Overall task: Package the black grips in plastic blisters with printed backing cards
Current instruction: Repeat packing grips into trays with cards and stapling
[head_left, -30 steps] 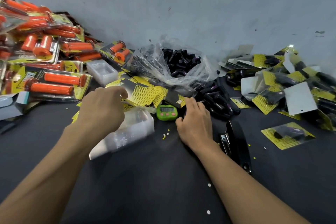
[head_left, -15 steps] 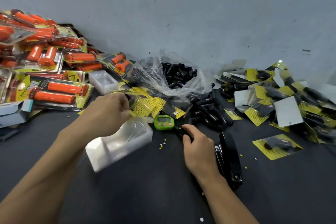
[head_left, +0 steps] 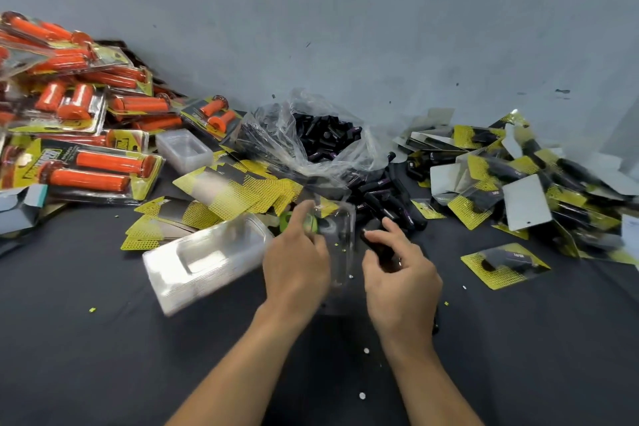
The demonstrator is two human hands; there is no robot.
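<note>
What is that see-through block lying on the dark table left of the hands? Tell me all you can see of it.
It is a stack of clear blisters, nested tightly into one block. The plastic looks thin and glossy, milky where layers pile up. The top one shows a rounded rectangular pocket inside a flat rim. The stack lies askew on the dark table, its far edge by the yellow backing cards. Its right end is close to the left hand; whether they touch is unclear.

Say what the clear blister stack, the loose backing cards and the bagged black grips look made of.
Blister stack: thin clear plastic, glossy; table shows through. Backing cards: likely printed cardboard, matte, lying flat. Black grips: perhaps rubber or soft plastic, dull black sheen.
</note>
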